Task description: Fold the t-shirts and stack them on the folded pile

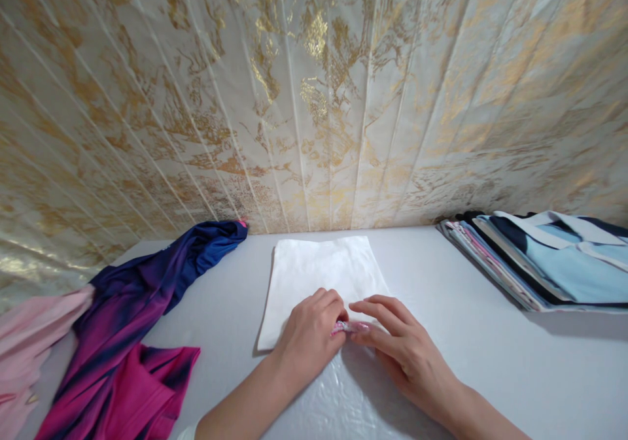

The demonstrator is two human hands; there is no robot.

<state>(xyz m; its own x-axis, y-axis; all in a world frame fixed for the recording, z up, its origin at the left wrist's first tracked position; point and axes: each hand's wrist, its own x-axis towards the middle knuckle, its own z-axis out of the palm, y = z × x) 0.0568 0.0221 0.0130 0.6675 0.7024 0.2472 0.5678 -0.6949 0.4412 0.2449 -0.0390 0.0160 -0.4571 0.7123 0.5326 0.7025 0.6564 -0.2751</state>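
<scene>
A white folded garment [314,270] lies flat on the pale table [441,309], near the wall. Both hands rest on its near edge. My left hand [309,335] is curled, fingers pinching the edge of the cloth. My right hand [392,342] meets it from the right, fingertips pressed together on the same edge. A glossy clear plastic bag [353,394] lies on the table just below the hands, between my forearms.
A crumpled blue, purple and magenta garment [127,335] sprawls at the left, with pink cloth [24,348] beside it. A stack of folded clothes [549,263], light blue on top, sits at the right. A gold-patterned wall covering [314,100] rises behind the table.
</scene>
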